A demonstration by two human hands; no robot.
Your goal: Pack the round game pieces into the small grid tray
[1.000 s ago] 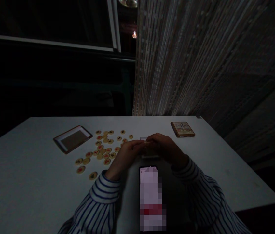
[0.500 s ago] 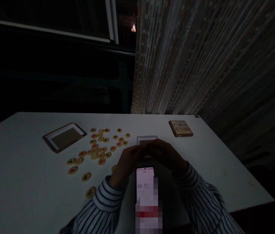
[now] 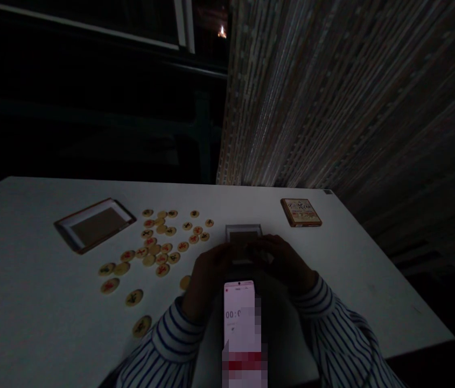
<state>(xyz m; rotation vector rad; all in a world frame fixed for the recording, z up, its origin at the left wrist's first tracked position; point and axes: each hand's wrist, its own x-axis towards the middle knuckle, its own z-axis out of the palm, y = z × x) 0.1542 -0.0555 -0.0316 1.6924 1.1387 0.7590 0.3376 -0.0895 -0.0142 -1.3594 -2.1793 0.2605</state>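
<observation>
A small grey-rimmed box (image 3: 243, 227) stands in the middle of the white table, its inside dark. My left hand (image 3: 211, 272) is at the box's left side, fingers bent towards it. At the right side is my right hand (image 3: 281, 261), fingers curled, with a small pale patch at them that is too dark to identify. Whether either hand holds anything is hidden in shadow. Below the hands lies a lit phone (image 3: 240, 318) showing a timer. Round pieces (image 3: 162, 258) with red or black characters, some blank side up, are scattered left of my left hand.
An open tray (image 3: 79, 249) lies at the table's (image 3: 49, 345) back left. A flat printed box (image 3: 302, 212) sits at the back right. Behind the table hangs a string curtain (image 3: 275, 108). The surroundings are very dark.
My hands have moved apart, and more of the small box shows between them. The view has shifted slightly, so the round pieces and tray appear further left.
</observation>
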